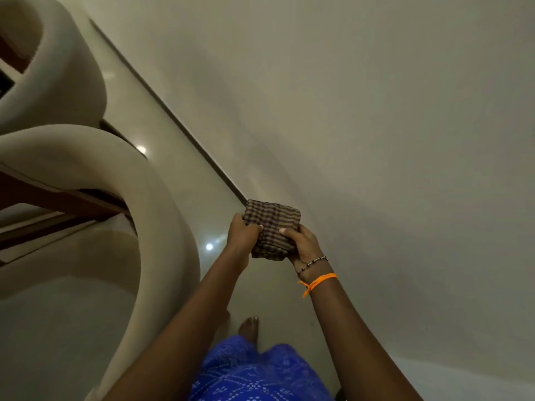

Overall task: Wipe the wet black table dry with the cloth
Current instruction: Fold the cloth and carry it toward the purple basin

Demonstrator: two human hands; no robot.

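Observation:
A folded brown checked cloth is held up in front of me by both hands. My left hand grips its left edge with curled fingers. My right hand, with a beaded bracelet and an orange thread at the wrist, pinches its right side, thumb on top. No black table is in view.
A plain pale wall fills the right and top. A glossy beige tiled floor runs along it, edged by a dark skirting line. Two rounded cream chairs stand at the left. My bare foot and blue printed garment show below.

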